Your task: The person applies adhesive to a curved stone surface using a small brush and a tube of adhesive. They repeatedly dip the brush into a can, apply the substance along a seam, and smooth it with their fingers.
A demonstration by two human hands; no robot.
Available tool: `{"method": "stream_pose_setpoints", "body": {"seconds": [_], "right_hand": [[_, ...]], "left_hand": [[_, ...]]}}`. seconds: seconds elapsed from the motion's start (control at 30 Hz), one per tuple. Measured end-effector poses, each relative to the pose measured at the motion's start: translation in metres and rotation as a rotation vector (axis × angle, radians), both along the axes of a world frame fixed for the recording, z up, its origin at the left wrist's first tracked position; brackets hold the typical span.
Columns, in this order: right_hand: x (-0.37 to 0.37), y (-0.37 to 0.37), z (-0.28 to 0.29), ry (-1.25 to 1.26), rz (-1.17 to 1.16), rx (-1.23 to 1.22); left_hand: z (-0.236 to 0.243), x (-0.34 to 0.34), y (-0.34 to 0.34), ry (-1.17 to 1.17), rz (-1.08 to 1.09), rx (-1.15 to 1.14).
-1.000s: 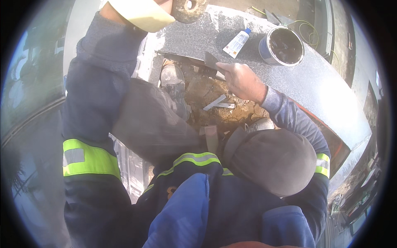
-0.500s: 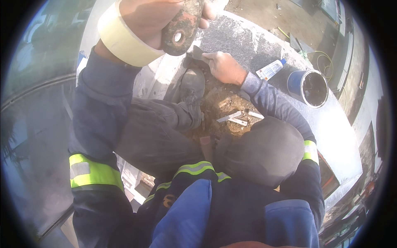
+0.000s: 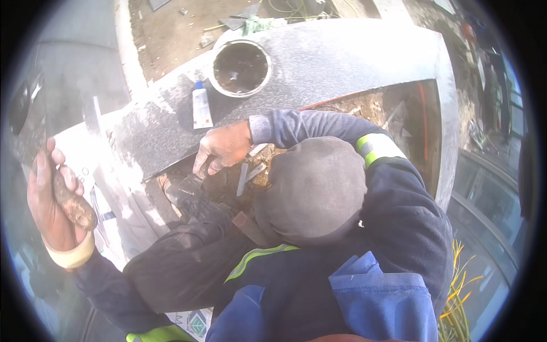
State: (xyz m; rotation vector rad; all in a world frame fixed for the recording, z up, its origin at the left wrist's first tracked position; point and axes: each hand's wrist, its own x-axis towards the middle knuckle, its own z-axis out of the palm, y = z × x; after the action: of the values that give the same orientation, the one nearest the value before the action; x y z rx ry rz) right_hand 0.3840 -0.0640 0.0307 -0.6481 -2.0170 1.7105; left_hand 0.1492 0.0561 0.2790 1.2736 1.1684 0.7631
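Note:
At the far left my left hand (image 3: 48,199) is raised, its fingers curled round a worn, brownish tool handle (image 3: 75,206); the tool's working end cannot be made out. A roll of pale masking tape (image 3: 71,256) sits round that wrist. My right hand (image 3: 223,149) is closed low beside the edge of the speckled grey stone slab (image 3: 307,62). It grips a small putty knife, its blade hardly visible against the dusty ground. Close behind this hand, a white tube with a blue cap (image 3: 201,107) lies on the slab.
A tub with dark contents (image 3: 241,68) stands on the slab beyond the tube. Small pale strips (image 3: 249,175) lie on the soil between my knees. Past the slab's right part is a soil-filled recess (image 3: 399,114). Yellow-green plant leaves (image 3: 456,296) rise at the lower right.
My view has swung to the right. My left hand, with the tool handle, has come down and out to the far left. My right hand now appears nearer the pale strips.

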Motion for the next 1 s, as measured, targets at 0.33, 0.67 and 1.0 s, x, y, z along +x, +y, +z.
{"method": "stream_pose_setpoints", "body": {"seconds": [0.33, 0.67, 1.0], "right_hand": [[0.272, -0.294, 0.096, -0.919, -1.350, 0.193], [0.250, -0.274, 0.048, -1.443, -1.365, -0.190], [0.422, -0.301, 0.029, -1.528, -1.725, -0.388]], "left_hand": [[-0.033, 0.108, 0.021, -0.012, -0.229, 0.059], [-0.050, 0.152, 0.024, 0.081, -0.180, 0.085], [-0.059, 0.163, 0.037, 0.027, -0.203, 0.014]]}}
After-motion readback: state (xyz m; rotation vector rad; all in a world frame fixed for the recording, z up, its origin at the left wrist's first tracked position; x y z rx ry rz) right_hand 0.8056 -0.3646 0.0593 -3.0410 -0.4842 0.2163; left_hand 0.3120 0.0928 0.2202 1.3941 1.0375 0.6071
